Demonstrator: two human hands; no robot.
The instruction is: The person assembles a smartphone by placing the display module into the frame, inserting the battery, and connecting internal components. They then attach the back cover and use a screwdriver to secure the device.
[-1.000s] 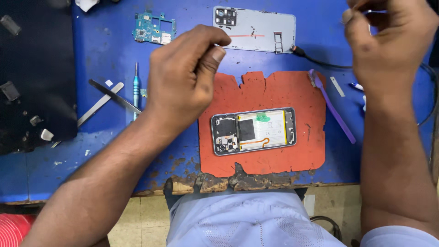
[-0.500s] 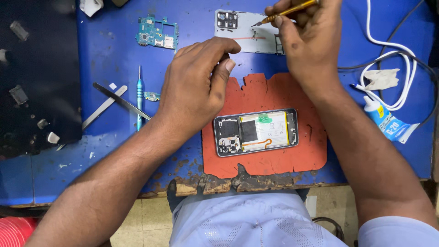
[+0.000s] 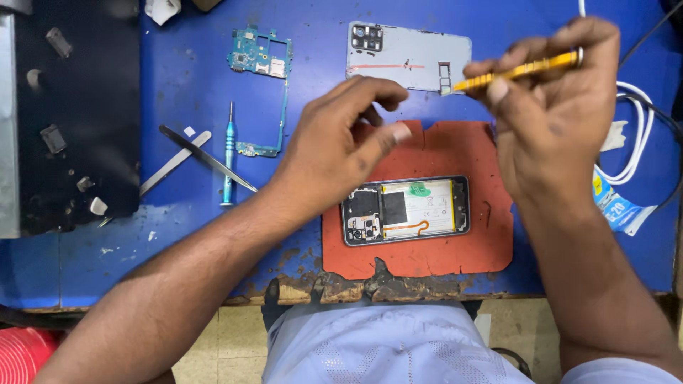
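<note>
Blue bench (image 3: 185,92); right hand (image 3: 555,114) fingers around yellow tool (image 3: 523,70), left hand (image 3: 334,153) fingertips pinched, contents hidden.

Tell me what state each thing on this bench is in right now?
Phone: back off, insides showing, flat on the red mat.
Back cover: removed, lying apart.
Circuit board: out, bare.
Yellow tool: held in right hand.
Left hand: holds nothing that shows.
Blue screwdriver: lying unused.

We see the scene under bright, even light from overhead, colours strong on the blue table (image 3: 178,92). Shadows are soft and short beneath the left hand (image 3: 334,153). The right hand (image 3: 562,107) shows slight motion blur. The black mat (image 3: 78,114) at left swallows detail; frame corners look mildly softer.
</note>
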